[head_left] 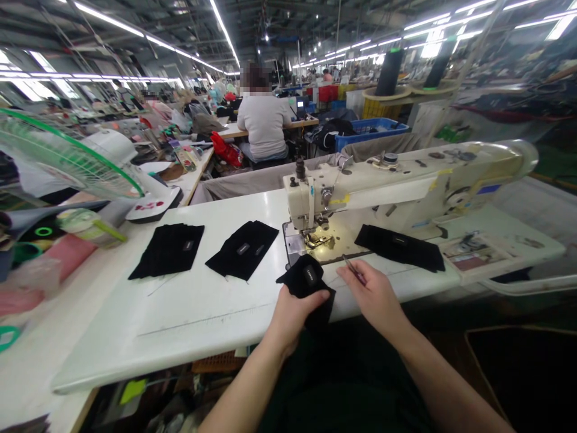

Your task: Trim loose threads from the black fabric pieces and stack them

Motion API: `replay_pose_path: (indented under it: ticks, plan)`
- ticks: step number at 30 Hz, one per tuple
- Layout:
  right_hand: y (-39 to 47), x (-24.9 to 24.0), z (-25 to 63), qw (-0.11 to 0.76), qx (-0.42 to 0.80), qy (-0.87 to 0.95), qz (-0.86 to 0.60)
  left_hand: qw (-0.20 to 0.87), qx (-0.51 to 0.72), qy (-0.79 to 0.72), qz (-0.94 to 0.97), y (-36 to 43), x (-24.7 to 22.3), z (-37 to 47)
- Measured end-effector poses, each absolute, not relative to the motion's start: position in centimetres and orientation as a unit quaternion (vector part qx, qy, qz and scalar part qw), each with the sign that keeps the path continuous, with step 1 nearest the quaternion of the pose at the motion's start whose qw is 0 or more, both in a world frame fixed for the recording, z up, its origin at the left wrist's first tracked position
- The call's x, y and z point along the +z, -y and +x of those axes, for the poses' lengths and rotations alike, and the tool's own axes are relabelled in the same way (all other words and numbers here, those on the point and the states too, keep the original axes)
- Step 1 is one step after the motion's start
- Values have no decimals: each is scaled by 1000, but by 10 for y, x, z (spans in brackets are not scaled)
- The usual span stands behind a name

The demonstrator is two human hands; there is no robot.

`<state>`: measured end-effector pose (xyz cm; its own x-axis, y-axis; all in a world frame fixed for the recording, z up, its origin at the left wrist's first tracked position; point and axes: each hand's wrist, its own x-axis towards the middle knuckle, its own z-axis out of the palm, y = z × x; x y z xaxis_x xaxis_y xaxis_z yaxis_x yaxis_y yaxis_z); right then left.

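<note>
My left hand (292, 319) is closed on a black fabric piece (297, 278) with a small dark label, its thumb pressed on top. This piece hangs at the table's front edge, just before the sewing machine (311, 204). My right hand (376, 297) grips a slim pointed metal tool (354, 269), whose exact kind I cannot make out. The tool's tip points up and left, a little right of the fabric and apart from it. Two more labelled black pieces (242, 248) (169, 251) lie flat to the left. Another black piece (400, 246) rests beneath the machine arm.
A white table (193, 313) carries the machine. On the left stand a green-rimmed fan (135, 174) and a pink bundle (74, 255). Behind the machine are a blue crate (374, 127) and thread cones (389, 73). A person in a light top (264, 123) sits ahead, facing away.
</note>
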<state>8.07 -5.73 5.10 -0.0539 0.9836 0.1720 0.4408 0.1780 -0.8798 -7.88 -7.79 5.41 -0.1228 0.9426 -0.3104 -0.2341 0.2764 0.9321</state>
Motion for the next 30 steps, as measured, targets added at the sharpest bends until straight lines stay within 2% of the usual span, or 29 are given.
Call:
replay_pose_path:
  ticks: [6, 13, 16, 21, 30]
  plan:
    - [55, 43, 81, 397, 310, 664, -552, 625, 534, -507, 261, 79, 56, -83]
    - [66, 45, 85, 384, 293, 710, -513, 563, 567, -541, 264, 74, 53, -83]
    - [71, 45, 84, 370, 283, 747, -475, 584, 570, -520, 252, 73, 52, -84]
    - [68, 43, 86, 393, 217, 758, -473, 638, 550, -492, 219, 73, 54, -86]
    - [65, 44, 87, 394, 187, 775, -458, 639, 546, -491, 230, 73, 55, -85]
